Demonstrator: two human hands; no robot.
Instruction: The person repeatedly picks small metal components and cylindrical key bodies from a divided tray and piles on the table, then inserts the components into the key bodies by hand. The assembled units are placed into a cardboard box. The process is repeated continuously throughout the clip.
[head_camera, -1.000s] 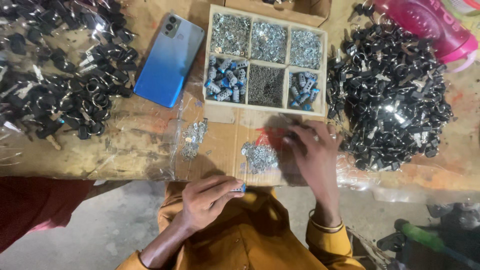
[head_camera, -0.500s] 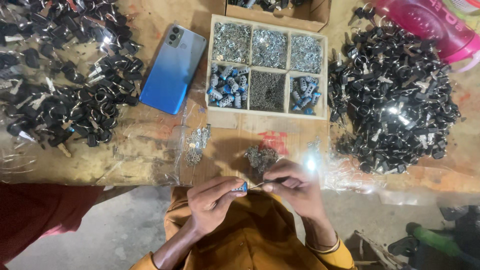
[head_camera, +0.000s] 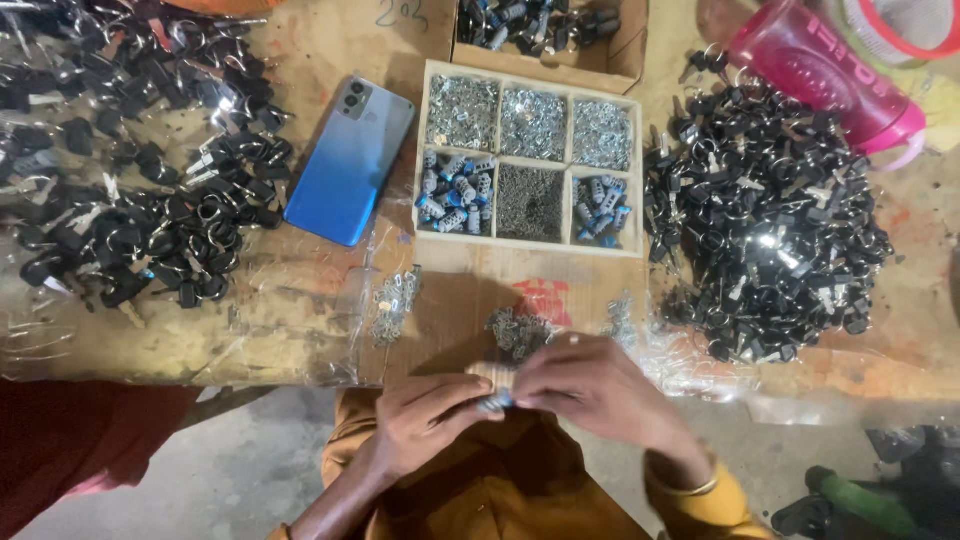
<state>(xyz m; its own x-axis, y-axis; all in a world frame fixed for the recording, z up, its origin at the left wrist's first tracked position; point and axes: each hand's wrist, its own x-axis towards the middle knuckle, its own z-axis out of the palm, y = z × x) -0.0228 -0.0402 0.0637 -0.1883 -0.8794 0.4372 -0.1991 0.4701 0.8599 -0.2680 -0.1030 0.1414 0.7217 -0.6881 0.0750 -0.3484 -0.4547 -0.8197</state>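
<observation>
- A small blue-tipped part is pinched between left hand and right hand at the desk's near edge.
- Just beyond, small metal pieces are heaped; farther off, a compartment tray, a blue phone to its left and black key piles are seen.

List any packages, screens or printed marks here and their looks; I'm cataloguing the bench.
Blue rectangular smartphone: face down, left of the tray.
Six-compartment wooden tray: centre, metal parts inside.
Open cardboard box: above the tray.
Red printed mark: on cardboard below the tray.
Pink plastic jug: top right, lettered.

Workshop: key heaps, compartmented parts tray.
</observation>
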